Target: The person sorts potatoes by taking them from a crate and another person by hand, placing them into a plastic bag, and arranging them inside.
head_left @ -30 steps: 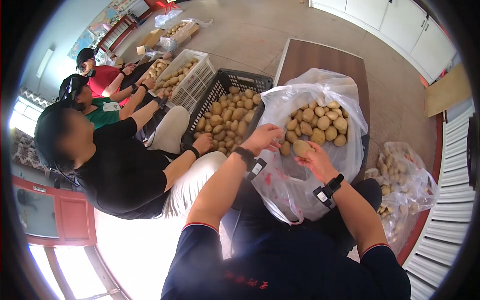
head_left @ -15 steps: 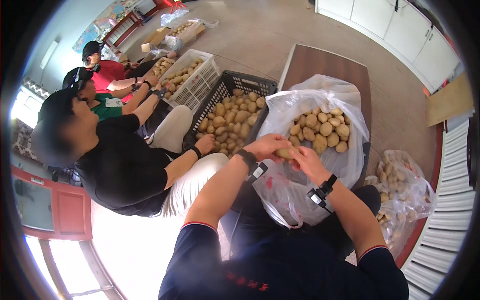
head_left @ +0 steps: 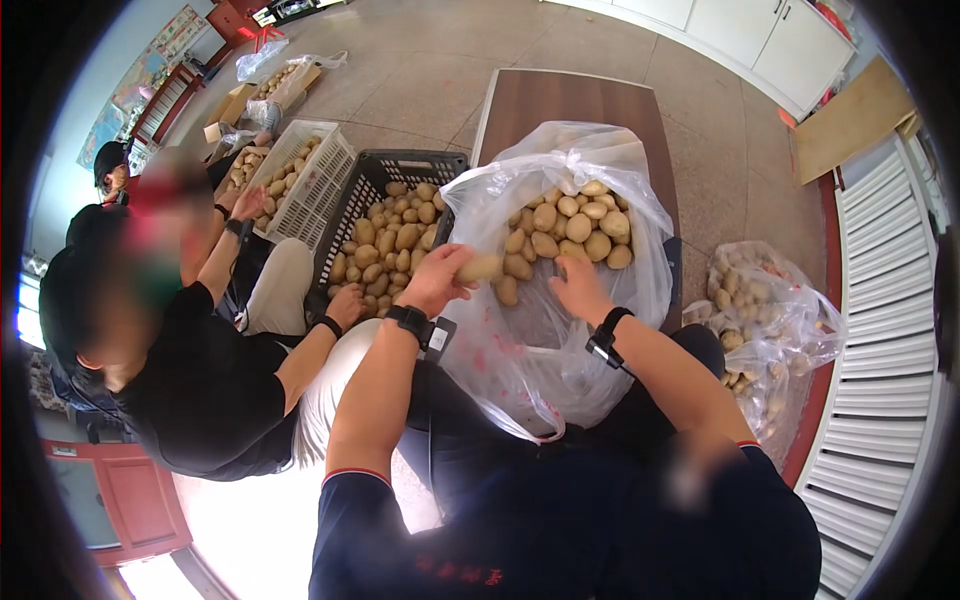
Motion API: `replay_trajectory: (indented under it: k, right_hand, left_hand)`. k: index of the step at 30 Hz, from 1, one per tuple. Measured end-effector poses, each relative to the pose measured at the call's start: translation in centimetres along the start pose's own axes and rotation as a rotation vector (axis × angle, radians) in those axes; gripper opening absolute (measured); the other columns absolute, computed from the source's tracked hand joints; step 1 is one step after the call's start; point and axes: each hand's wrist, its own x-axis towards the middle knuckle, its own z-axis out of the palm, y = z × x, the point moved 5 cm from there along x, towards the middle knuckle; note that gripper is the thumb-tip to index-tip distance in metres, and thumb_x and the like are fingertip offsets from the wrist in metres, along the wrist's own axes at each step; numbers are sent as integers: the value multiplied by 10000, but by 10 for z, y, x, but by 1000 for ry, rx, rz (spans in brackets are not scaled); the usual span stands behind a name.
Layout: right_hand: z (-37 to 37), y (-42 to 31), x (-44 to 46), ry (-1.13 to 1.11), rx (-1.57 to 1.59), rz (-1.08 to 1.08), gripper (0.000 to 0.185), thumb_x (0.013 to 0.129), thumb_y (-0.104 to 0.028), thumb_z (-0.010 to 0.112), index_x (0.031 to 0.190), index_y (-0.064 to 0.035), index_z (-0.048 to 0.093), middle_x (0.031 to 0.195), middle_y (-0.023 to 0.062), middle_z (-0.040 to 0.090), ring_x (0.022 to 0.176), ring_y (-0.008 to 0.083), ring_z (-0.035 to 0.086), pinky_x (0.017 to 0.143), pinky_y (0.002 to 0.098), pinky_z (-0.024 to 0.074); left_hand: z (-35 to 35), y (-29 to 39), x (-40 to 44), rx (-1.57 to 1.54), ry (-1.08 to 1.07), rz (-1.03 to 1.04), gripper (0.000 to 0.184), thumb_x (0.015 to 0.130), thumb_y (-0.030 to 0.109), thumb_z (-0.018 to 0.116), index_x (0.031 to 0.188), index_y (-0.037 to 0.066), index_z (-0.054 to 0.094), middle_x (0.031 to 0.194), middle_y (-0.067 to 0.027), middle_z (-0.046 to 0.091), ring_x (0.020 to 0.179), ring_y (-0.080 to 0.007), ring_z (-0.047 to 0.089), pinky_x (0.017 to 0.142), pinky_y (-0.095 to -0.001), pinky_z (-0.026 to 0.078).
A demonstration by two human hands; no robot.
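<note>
My left hand (head_left: 437, 281) grips a potato (head_left: 481, 268) between thumb and fingers, over the left rim of a clear plastic bag (head_left: 480, 345). My right hand (head_left: 582, 290) is inside the bag's mouth at the near edge of a heap of potatoes (head_left: 575, 226). Its fingers are bent and slightly apart, next to the nearest potatoes, and I see nothing held in them. One potato (head_left: 507, 290) lies nearer to me, between my hands. Left of the bag stands a black plastic crate (head_left: 335, 215) of potatoes.
A brown board (head_left: 570, 100) lies behind the bag. To the right, filled potato bags (head_left: 770, 310) rest on the floor beside a white radiator (head_left: 880, 320). A co-worker's hand (head_left: 347, 305) reaches into the black crate. Farther left are a white crate (head_left: 318, 190) and other people.
My hands have separated: the left has moved left with the potato, and the right has let go of it and is by the heap. The camera view has shifted.
</note>
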Motion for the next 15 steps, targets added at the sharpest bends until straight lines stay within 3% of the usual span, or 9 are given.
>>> replay_trajectory:
  k: [1,3,6,15]
  right_hand:
    - [-2,6,1,-1,1,1,320,829,-186,638,1090,-4,604,1091,215,626,1018,408,596,882,455,489]
    - [-4,17,5,-55,-188,-1,442,803,-169,656,1212,-49,540,1310,200,492,1112,428,538,926,474,472]
    - [-2,23,10,-121,-286,-26,507,786,-154,661,1260,-63,504,1352,184,433,1131,453,513,942,481,468]
    - [-9,13,14,-207,-326,28,607,776,-175,688,1329,-88,453,1287,166,440,1078,431,553,907,478,495]
  left_hand:
    - [-5,1,1,-51,39,16,327,950,342,614,1130,74,560,958,-80,658,662,-184,640,517,-285,501]
    - [-14,0,3,-101,80,32,322,954,342,607,1133,79,559,959,-76,657,670,-190,642,524,-292,503]
    - [-28,-2,7,-168,120,80,320,963,345,593,1143,83,553,965,-72,655,679,-203,643,544,-307,507]
    - [-77,-17,16,-304,333,121,324,981,323,556,1180,70,524,989,-103,638,731,-237,641,579,-380,552]
